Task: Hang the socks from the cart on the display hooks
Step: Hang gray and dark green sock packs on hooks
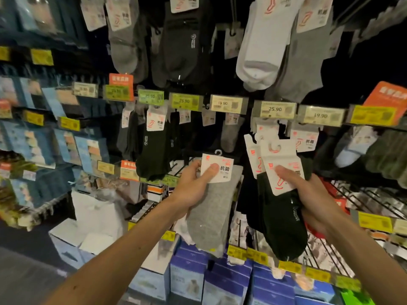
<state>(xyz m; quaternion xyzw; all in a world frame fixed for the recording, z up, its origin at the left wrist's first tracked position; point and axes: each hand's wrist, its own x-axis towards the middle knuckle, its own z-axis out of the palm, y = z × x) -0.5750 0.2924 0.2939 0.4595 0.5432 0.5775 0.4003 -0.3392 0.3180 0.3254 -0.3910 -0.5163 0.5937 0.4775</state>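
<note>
This was a shop. Carded white, grey and black socks hung in rows above pale yellow price labels, with blue cardboard boxes shelved below.

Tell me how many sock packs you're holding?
3. The grey sock pack is in the left hand. The front black sock pack and the rear black sock pack, overlapping, are in the right hand. More may hide behind.

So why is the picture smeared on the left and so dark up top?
Head view: boxes at the left edge are motion-blurred; the wide lens bows the price tags; gaps behind the hanging socks go black; the held grey socks and black socks are lit and sharp.
</note>
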